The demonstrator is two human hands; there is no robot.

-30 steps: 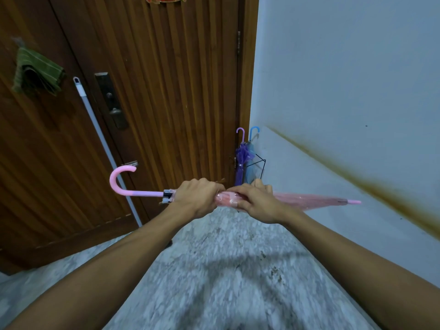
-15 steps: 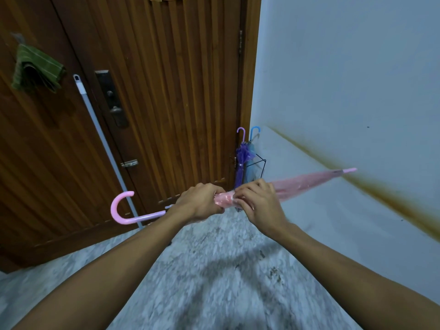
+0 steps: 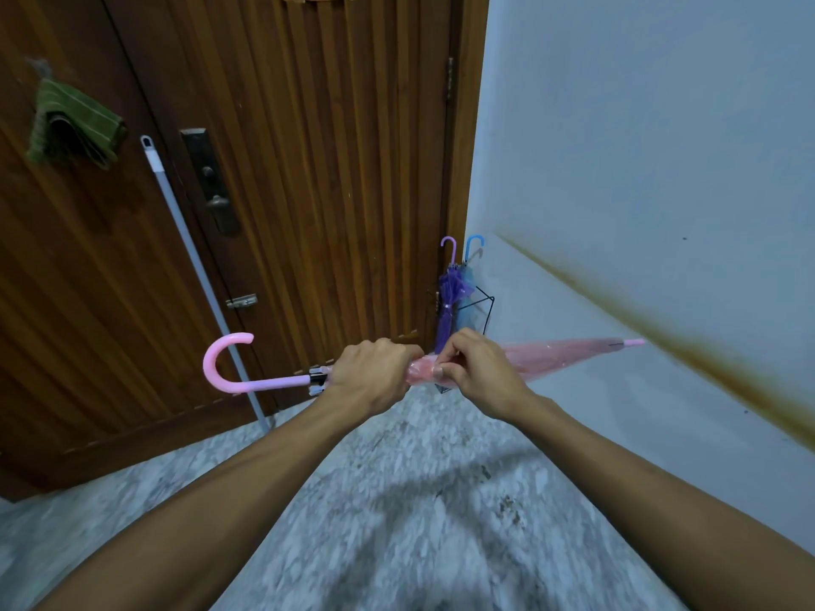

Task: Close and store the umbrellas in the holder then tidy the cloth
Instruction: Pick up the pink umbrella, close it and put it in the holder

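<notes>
**A:** Walk me across it, left to right. Where do we stand?

**B:** Far left, the green cloth (image 3: 72, 123) hangs bunched on the wooden door (image 3: 308, 169). I'd say that part isn't started. Next to it a white pole (image 3: 194, 266) leans against the door, not ours to deal with.

**A:** And the umbrella in hand?

**B:** I'm holding the pink umbrella (image 3: 569, 357) crosswise at about waist height, hook handle to the left, tip pointing right toward the wall (image 3: 661, 147). My left hand (image 3: 375, 374) is wrapped in a fist around the shaft just past the handle. My right hand (image 3: 478, 370) has its fingers curled and pinching the gathered canopy close beside the left. It's folded down; I judge I'm fastening or tightening the wrap, though I can't see a strap.

**A:** The holder?

**B:** Just behind my hands, in the corner where door meets wall, the black wire holder (image 3: 483, 308) already has the purple umbrella (image 3: 450, 302) and the blue umbrella (image 3: 469, 275) standing in it, handles up.

**A:** So what's left?

**B:** By my reckoning, two stored, one closed but not yet in. I finish securing the pink one, stand it in the holder, then go back left for the cloth.
</notes>
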